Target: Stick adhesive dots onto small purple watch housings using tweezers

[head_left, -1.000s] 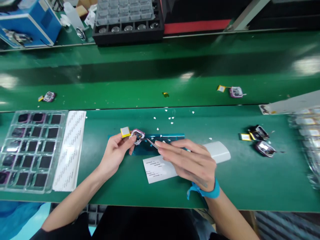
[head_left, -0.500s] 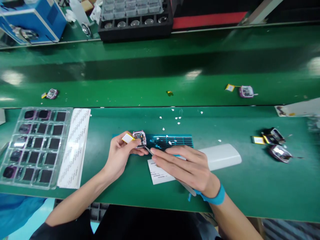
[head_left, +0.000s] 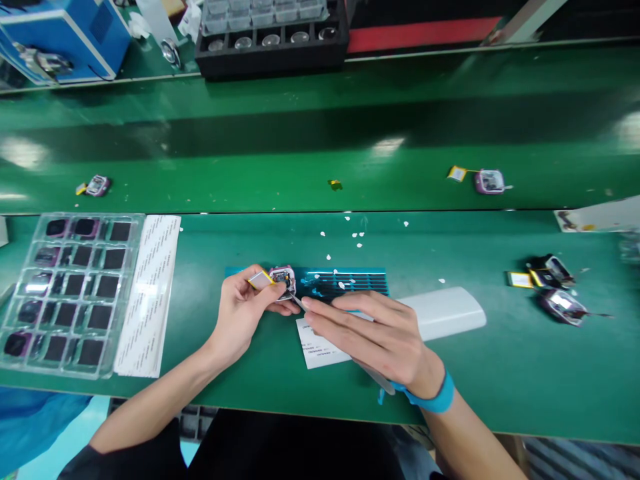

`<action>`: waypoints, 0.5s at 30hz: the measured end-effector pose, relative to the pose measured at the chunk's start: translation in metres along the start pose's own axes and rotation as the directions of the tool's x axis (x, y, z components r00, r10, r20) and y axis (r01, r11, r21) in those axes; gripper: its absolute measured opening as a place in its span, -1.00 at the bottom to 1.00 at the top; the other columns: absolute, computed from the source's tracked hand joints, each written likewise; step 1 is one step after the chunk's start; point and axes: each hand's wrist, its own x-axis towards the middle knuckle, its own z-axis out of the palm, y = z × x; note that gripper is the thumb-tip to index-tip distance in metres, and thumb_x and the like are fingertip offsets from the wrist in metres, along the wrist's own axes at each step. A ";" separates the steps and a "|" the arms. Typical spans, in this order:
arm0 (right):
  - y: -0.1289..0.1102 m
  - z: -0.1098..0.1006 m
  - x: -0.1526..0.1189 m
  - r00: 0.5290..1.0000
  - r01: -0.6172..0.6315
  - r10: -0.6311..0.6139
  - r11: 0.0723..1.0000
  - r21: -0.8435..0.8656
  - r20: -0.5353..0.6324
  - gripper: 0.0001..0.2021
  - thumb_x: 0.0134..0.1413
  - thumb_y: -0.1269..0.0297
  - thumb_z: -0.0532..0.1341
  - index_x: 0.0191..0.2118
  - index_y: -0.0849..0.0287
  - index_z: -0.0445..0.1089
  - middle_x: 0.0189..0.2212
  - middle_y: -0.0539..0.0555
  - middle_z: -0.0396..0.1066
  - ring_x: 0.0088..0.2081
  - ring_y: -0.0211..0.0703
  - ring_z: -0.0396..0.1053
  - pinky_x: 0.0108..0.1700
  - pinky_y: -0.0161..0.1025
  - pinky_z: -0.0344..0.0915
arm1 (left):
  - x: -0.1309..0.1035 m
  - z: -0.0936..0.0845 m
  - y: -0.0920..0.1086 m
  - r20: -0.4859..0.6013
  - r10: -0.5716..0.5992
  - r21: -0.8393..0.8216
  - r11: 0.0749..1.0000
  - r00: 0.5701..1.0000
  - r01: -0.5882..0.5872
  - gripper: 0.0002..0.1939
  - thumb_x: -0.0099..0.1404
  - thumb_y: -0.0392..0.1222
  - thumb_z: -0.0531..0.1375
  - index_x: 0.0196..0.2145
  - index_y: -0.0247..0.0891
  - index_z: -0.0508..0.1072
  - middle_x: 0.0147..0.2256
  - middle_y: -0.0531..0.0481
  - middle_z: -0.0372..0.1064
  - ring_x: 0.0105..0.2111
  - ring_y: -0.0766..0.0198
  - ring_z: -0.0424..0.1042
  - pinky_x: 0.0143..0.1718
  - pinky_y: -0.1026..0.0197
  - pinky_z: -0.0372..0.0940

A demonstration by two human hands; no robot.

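Note:
My left hand [head_left: 243, 310] grips a small open watch case [head_left: 283, 275] with its circuit board showing. A flat white battery with yellow edges [head_left: 260, 279] sticks out at the case's left, by my fingers. My right hand [head_left: 383, 333] holds metal tweezers [head_left: 381, 381], whose tips reach into the lower right of the case. Beneath the hands lie a blue film strip [head_left: 367, 280] with dark lines and a white printed sheet [head_left: 320, 350]. My right hand hides part of a glossy white strip [head_left: 450, 313].
A clear compartment tray [head_left: 70, 377] with watch parts stands at left, beside a printed liner sheet [head_left: 147, 300]. Opened watch cases [head_left: 563, 307] lie at right, and another case [head_left: 490, 181] lies at the back. Several tiny white pieces [head_left: 359, 245] are scattered beyond my hands.
The watch case has shifted slightly right and down with my left fingers, and the battery has tilted a little. My right hand has hardly moved.

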 end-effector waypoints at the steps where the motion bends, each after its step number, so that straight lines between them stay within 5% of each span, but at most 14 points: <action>1: 0.000 0.000 0.000 1.000 0.005 -0.005 1.000 0.001 -0.007 -0.80 0.36 0.51 0.18 -0.07 0.26 0.57 -0.01 0.06 0.60 -0.23 -0.16 0.47 -0.31 -0.20 0.47 | 0.000 0.000 0.000 0.003 0.004 -0.003 1.000 1.000 -0.004 -0.73 0.09 -0.20 0.44 -0.54 -0.28 0.40 -0.60 0.04 0.50 -0.57 0.21 0.60 -0.50 0.32 0.52; 11: -0.001 0.001 0.000 1.000 0.017 -0.017 1.000 0.000 -0.001 -0.82 0.34 0.50 0.21 -0.08 0.23 0.57 -0.02 0.05 0.60 -0.23 -0.17 0.49 -0.33 -0.20 0.47 | -0.001 0.000 -0.006 -0.023 0.076 0.020 0.997 0.997 -0.076 -0.79 0.11 -0.23 0.45 -0.51 -0.32 0.51 -0.57 0.05 0.51 -0.58 0.28 0.57 -0.49 0.34 0.55; 15: -0.002 0.006 -0.002 0.999 -0.017 0.018 0.999 0.031 -0.034 -0.80 0.34 0.52 0.20 -0.03 0.26 0.53 -0.02 0.11 0.60 -0.24 -0.15 0.49 -0.32 -0.18 0.50 | -0.001 0.001 -0.012 -0.071 0.146 0.073 0.987 0.987 -0.140 -0.85 0.14 -0.25 0.44 -0.32 -0.31 0.60 -0.51 0.08 0.56 -0.57 0.33 0.57 -0.47 0.36 0.56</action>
